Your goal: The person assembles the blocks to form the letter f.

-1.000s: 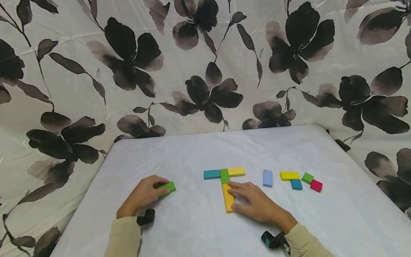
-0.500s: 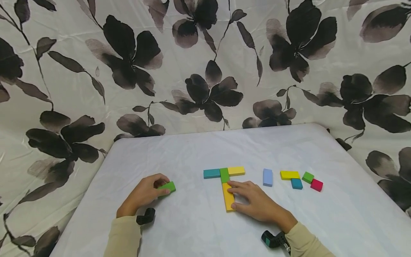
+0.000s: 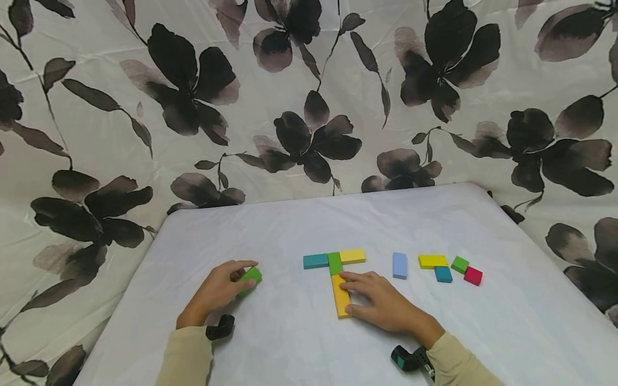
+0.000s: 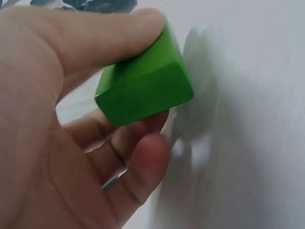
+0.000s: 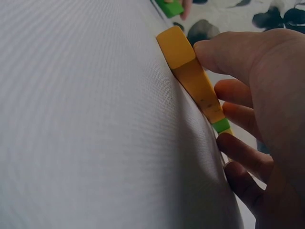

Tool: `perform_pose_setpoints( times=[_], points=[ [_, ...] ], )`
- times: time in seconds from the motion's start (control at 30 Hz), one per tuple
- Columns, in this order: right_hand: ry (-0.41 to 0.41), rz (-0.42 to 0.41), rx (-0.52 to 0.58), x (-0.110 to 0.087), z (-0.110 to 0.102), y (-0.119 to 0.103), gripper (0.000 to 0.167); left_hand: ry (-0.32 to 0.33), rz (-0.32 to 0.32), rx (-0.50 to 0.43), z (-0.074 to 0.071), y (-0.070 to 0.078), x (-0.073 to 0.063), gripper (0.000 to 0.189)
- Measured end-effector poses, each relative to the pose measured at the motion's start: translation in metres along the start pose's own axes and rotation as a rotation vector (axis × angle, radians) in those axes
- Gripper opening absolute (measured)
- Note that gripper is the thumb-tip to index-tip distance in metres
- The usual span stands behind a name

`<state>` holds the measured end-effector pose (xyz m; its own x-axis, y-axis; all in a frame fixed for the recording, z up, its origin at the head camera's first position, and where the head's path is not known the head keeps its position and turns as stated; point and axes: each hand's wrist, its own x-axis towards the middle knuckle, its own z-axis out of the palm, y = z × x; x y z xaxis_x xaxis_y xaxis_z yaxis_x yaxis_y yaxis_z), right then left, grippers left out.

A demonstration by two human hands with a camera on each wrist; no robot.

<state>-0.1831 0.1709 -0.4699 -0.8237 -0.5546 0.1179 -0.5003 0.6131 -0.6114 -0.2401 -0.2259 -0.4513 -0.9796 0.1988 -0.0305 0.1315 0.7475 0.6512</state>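
My left hand (image 3: 219, 287) holds a green block (image 3: 250, 276) between thumb and fingers, left of the arrangement. In the left wrist view, the thumb lies along one face of this green block (image 4: 147, 88), with the white cloth beside it. My right hand (image 3: 386, 305) rests its thumb and fingertips on a long orange-yellow block (image 3: 340, 301), the fingers spread and slightly bent. That block forms the stem of a T. Above it sits a small upright green block (image 3: 335, 263), flanked by a teal block (image 3: 316, 261) and a yellow block (image 3: 353, 255).
To the right lie a light blue block (image 3: 399, 266), a yellow block (image 3: 433, 261), a blue block (image 3: 443, 274), a small green block (image 3: 460, 264) and a red block (image 3: 473, 276). A white cloth (image 3: 270, 343) covers the table; a floral curtain (image 3: 270, 91) hangs behind.
My left index finger has straightened and lifted, and the green block in that hand has tilted. My right hand keeps its place on the orange-yellow block. The head view has shifted slightly.
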Motion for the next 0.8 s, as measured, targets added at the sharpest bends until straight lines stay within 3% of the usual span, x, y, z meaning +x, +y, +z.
perform_pose_setpoints(
  times=[0.17,0.4,0.63,0.8],
  points=[
    [0.003,0.008,-0.015,-0.001,-0.001,-0.002,0.053,0.035,-0.025,0.000,0.000,0.005,0.003,0.046],
    [-0.012,0.014,-0.001,-0.002,0.000,0.000,0.054,0.047,-0.080,-0.117,0.007,0.009,0.005,0.047],
    [0.019,-0.001,-0.019,-0.003,-0.002,0.003,0.053,0.070,-0.055,-0.165,0.015,0.023,0.021,0.049],
    [0.002,-0.008,0.000,0.000,-0.001,0.001,0.054,0.049,-0.071,-0.253,0.023,0.034,0.027,0.049]
  ],
)
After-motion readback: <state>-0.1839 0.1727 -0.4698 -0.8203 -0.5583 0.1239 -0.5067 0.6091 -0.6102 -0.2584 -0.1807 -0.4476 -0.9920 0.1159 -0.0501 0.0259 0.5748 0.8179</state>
